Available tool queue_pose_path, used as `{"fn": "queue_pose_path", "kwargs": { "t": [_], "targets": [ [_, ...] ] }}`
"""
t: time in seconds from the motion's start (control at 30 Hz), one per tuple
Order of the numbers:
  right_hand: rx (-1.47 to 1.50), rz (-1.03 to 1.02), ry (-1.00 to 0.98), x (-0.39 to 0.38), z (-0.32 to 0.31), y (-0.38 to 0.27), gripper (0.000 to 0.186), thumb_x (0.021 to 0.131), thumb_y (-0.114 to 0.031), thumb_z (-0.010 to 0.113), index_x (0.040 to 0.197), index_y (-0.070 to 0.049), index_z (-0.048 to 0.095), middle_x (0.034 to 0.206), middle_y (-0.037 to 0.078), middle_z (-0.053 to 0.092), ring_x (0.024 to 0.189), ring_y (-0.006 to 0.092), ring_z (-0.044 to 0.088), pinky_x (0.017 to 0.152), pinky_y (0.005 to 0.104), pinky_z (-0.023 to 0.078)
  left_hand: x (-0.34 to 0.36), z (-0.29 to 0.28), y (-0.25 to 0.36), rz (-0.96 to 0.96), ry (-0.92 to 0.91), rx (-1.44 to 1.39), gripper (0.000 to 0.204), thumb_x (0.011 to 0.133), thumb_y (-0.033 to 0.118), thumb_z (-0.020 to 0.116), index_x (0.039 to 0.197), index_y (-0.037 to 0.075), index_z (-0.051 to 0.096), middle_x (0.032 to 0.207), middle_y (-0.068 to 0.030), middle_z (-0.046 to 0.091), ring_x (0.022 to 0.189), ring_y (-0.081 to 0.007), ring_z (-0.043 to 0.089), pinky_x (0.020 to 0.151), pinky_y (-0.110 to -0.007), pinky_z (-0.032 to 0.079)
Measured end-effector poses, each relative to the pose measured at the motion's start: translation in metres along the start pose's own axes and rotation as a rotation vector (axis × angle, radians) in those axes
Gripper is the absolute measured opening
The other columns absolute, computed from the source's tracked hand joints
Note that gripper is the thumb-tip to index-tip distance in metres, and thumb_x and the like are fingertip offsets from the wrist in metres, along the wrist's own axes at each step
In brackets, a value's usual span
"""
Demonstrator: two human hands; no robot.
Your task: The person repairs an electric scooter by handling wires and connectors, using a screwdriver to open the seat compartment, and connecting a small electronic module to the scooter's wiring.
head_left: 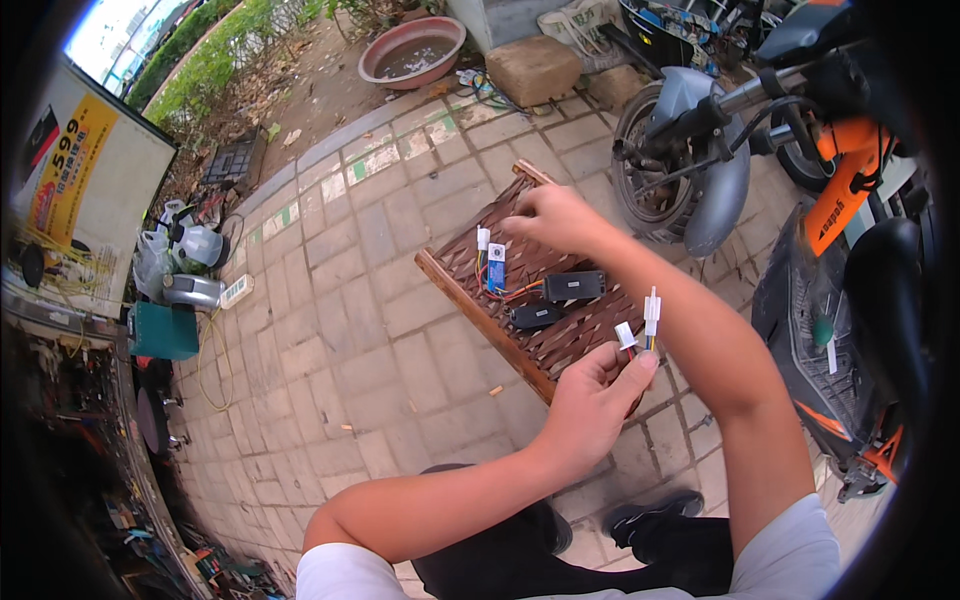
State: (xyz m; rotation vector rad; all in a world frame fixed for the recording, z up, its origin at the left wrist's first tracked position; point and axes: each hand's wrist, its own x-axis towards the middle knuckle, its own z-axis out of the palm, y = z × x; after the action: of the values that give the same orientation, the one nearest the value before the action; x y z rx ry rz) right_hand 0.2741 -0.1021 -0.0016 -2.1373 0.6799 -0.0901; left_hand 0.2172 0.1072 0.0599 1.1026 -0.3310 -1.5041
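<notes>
My left hand (600,392) pinches a bundle of thin wires, with two white plug connectors (651,312) sticking up above the thumb. My right hand (562,220) is over the far part of a brown woven stool (487,352) with a wooden frame, its fingers curled; whatever they hold, if anything, is hidden. On the weave lie two black rectangular modules (575,286), one larger than the other. Beside them is a small blue module (496,272) with coloured wires and a white connector (483,238). Part of the stool is hidden by my right forearm.
An orange and black electric scooter (845,190) stands close on the right, its wheel near the stool. Left are a green box (163,331), a white power strip (237,291) with a yellow cord, and a sign board. Farther off sits a reddish basin (412,52) of water.
</notes>
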Motion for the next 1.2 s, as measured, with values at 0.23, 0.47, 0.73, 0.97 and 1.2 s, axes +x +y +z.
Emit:
{"fn": "queue_pose_path", "kwargs": {
  "t": [0.23,0.47,0.73,0.97,1.2],
  "targets": [
    [-0.284,0.066,0.175,0.032,0.069,-0.008,0.05,0.073,-0.039,0.076,0.091,0.006,0.071,0.085,0.024,0.07,0.083,0.0364,0.07,0.08,0.0419,0.055,-0.025,-0.014,0.008,-0.023,0.015,-0.088,0.024,0.1,0.022,0.056,0.102,-0.001,0.064,0.081,-0.0064,0.064,0.067,-0.01,0.054,0.06,-0.026,0.043],
    [0.506,-0.014,0.011,0.008,0.014,0.0,0.027,0.082,-0.02,0.071,0.096,0.003,0.067,0.074,0.006,0.065,0.06,0.0109,0.059,0.053,0.0271,0.048,-0.051,-0.021,0.011,0.112,0.239,-0.163,0.021,0.098,0.018,0.057,0.106,-0.001,0.064,0.084,-0.0064,0.065,0.071,-0.0117,0.058,0.062,-0.029,0.049],
    [1.186,-0.241,-0.248,-0.048,-0.009,0.033,0.011,0.092,-0.014,0.065,0.097,-0.005,0.06,0.082,0.001,0.062,0.07,0.0085,0.055,0.063,0.024,0.047,-0.036,-0.015,0.01,0.182,0.474,-0.107,0.019,0.093,0.011,0.06,0.108,0.0,0.063,0.083,-0.0071,0.065,0.071,-0.016,0.063,0.06,-0.033,0.054],
    [1.404,-0.346,-0.397,-0.063,-0.007,0.045,0.009,0.095,-0.012,0.061,0.1,-0.006,0.059,0.094,0.003,0.063,0.085,0.0121,0.06,0.073,0.0289,0.051,-0.034,-0.001,0.005,0.216,0.522,-0.041,0.018,0.092,0.006,0.06,0.108,-0.001,0.064,0.094,-0.006,0.066,0.077,-0.0139,0.063,0.067,-0.034,0.059],
    [1.434,-0.442,-0.463,-0.064,-0.016,0.048,0.012,0.094,-0.012,0.061,0.105,-0.006,0.059,0.1,0.004,0.062,0.093,0.0149,0.061,0.083,0.0355,0.05,-0.037,0.01,0.006,0.24,0.529,-0.048,0.018,0.092,0.004,0.06,0.109,-0.001,0.061,0.093,-0.0073,0.065,0.078,-0.0162,0.064,0.072,-0.034,0.058]
  ]
}}
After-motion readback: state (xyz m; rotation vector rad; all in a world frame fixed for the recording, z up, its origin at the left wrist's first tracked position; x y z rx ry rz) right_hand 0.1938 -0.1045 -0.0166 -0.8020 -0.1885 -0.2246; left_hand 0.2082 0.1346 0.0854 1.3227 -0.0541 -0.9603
